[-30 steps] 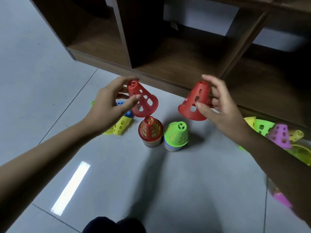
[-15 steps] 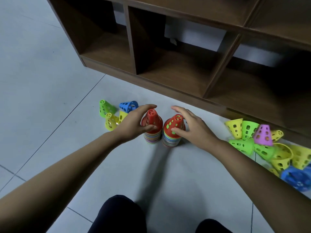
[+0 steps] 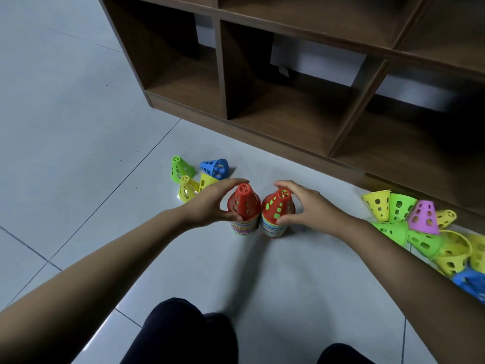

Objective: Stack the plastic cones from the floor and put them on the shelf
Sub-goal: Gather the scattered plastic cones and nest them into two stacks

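Observation:
Two stacks of plastic cones stand side by side on the floor, each topped by a red cone. My left hand (image 3: 210, 204) curls round the red cone on the left stack (image 3: 244, 206). My right hand (image 3: 305, 206) curls round the red cone on the right stack (image 3: 277, 207). Striped rims of many colours show below both red cones. The brown wooden shelf (image 3: 283, 119) stands just behind, with its low compartments bare.
Loose cones lie left of the stacks: a green one (image 3: 179, 168), a blue one (image 3: 215, 168) and two yellow ones (image 3: 187, 190). A bigger heap of yellow, green, purple (image 3: 422, 216) and blue cones lies at the right by the shelf base. My knees are at the bottom.
One second ago each hand held a red cone in the air above the stacks. Both cones have come down onto the stacks, and my hands stay curled round them.

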